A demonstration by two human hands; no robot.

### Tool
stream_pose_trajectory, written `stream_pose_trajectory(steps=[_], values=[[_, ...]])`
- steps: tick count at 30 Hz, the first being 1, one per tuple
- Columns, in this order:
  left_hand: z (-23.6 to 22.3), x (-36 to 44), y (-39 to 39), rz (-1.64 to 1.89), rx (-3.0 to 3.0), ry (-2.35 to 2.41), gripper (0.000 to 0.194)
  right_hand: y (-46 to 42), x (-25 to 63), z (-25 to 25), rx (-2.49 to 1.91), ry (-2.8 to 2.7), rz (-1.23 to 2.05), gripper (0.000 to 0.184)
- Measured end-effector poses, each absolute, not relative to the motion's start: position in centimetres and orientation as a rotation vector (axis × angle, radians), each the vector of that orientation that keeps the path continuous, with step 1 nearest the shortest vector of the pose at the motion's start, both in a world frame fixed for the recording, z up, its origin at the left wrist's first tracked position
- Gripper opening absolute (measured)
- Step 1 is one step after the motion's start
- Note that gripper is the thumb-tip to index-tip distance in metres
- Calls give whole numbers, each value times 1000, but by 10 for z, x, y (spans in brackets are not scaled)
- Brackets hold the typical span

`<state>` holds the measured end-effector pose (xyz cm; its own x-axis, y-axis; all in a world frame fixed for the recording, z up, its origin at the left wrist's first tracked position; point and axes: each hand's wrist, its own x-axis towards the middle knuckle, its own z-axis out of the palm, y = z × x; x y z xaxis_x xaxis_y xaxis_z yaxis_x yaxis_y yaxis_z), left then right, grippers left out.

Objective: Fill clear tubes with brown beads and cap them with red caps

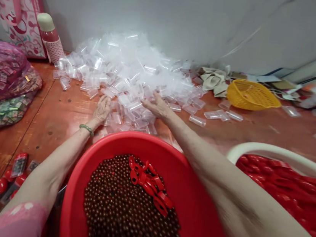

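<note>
A heap of clear plastic tubes (129, 69) lies on the reddish wooden floor against the wall. At its near left edge, my left hand (103, 108), with a green bead bracelet at the wrist, touches the tubes, fingers loosely bent and holding nothing visible. Stretched over the near right part of the heap, my right hand (158, 106) has its fingers apart. Some tubes lie between the two hands. Below my arms stands a red basin (194, 200) of small shiny brown balls (126, 214), with several red plastic caps (150, 183) on top of them.
At right are a white tub (255, 147) of red plastic pieces (284, 188) and a yellow basket (250, 95). Filled red-capped tubes (19, 165) lie at lower left, below bags of small wrapped pieces (4, 80). A bottle (49, 38) stands by a pink bag (21, 13).
</note>
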<state>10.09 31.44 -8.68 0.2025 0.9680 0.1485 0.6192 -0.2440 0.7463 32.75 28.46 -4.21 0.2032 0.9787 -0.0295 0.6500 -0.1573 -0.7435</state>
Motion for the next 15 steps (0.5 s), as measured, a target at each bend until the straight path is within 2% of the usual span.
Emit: stream_pose_trajectory(steps=[10,12,15], values=[[-88,67,253,805,2018,1128,31,247,325,-30,-1967,-1658,1022,41],[-88,63,245,773,2044,1083,34,242,323,-28,-1981,-1658,1067,40],[-90,68,240,745,2066,1065,47,237,318,-27,-1953,-1657,1152,38]])
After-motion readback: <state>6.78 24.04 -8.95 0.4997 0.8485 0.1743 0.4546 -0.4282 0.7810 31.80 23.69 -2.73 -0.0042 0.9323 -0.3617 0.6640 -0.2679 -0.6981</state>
